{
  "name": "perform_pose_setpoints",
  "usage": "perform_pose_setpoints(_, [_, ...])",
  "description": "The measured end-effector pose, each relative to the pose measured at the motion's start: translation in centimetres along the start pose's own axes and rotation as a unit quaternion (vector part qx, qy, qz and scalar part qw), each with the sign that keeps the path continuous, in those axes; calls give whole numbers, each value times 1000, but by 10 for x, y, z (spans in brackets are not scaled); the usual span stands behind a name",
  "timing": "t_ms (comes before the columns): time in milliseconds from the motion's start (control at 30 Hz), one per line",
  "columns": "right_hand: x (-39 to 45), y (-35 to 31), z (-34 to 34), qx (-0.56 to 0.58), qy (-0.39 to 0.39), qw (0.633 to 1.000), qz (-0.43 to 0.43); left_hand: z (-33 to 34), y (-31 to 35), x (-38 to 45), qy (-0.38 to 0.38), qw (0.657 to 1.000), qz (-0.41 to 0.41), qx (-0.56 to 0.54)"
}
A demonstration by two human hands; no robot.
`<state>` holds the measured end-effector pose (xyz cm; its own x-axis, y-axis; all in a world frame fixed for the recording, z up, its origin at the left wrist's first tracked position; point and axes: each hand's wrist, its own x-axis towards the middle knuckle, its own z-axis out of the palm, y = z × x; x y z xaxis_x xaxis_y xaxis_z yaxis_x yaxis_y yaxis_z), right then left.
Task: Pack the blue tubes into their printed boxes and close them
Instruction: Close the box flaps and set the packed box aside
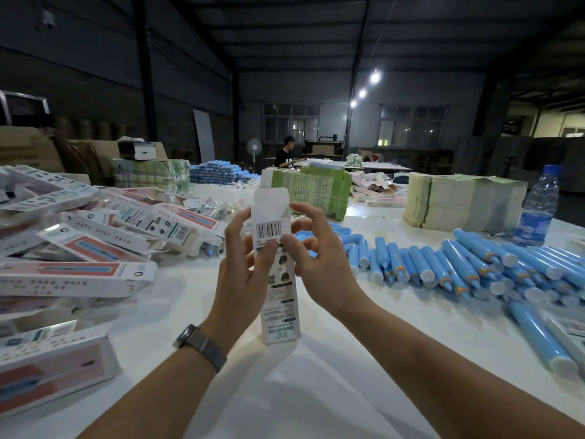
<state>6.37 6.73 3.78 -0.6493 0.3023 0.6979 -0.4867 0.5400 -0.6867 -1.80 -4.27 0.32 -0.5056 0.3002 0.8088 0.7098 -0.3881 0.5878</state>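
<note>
Now, box: printed box [278, 274] held upright over the middle of the desk [316, 375], bottom end closed and near the surface, top flap up and open.
Left hand: left hand [243, 267] gripping the box's left side, thumb across the front below the barcode.
Right hand: right hand [319, 264] pinching the right edge near the top, fingers curled behind.
Tubes: blue tubes [443, 267] lying in rows toward the right edge; cannot tell whether one already sits inside.
Finished stock: packed boxes [95, 248] heaped along the left edge.
Handling: thin card, light, easily crushed; best held by the long edges, not the flat faces; tubes smooth, likely to roll.
Next: probably folding and tucking the top flap.
</note>
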Motion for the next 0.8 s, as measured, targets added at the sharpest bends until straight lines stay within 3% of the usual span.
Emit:
perform_pose_setpoints(467, [-2, 2, -14, -43, -17, 999, 1, 8, 6, 3, -13, 998, -10, 67])
perform_pose_setpoints(800, [1, -6, -17, -72, -3, 996, -46, 10, 7, 4, -17, 999, -8, 41])
